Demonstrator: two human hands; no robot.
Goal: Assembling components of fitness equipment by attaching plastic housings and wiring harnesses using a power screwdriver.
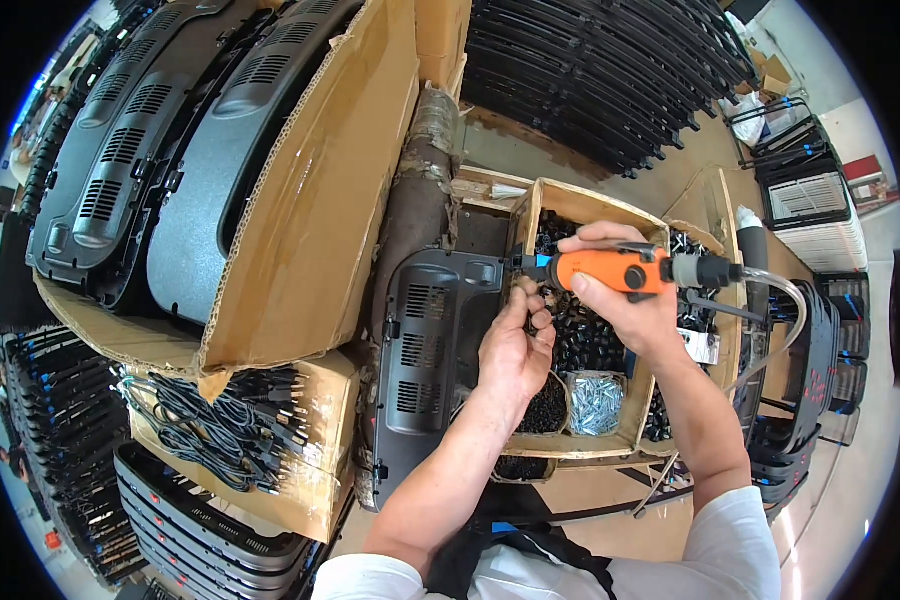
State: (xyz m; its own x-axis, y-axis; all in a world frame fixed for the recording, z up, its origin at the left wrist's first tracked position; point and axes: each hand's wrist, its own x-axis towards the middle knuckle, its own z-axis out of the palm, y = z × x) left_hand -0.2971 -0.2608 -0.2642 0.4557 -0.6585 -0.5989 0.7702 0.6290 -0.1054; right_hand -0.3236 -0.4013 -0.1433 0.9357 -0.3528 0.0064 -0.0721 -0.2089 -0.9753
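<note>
My right hand (620,295) grips an orange pneumatic screwdriver (620,270) held sideways, its tip pointing left at the top right corner of a dark grey vented plastic panel (425,350). An air hose (785,300) runs from the tool's right end. My left hand (515,345) is just below the tool tip, fingers pinched together near the panel's edge; what they pinch is too small to tell. Both hands hover over a cardboard box (570,205) filled with small black parts.
A bowl of black screws (545,405) and a bowl of silver screws (597,402) sit in the box. Large cardboard boxes of grey panels (200,150) stand left, black cables (220,420) below them. Stacked black panels (610,70) fill the back and the right.
</note>
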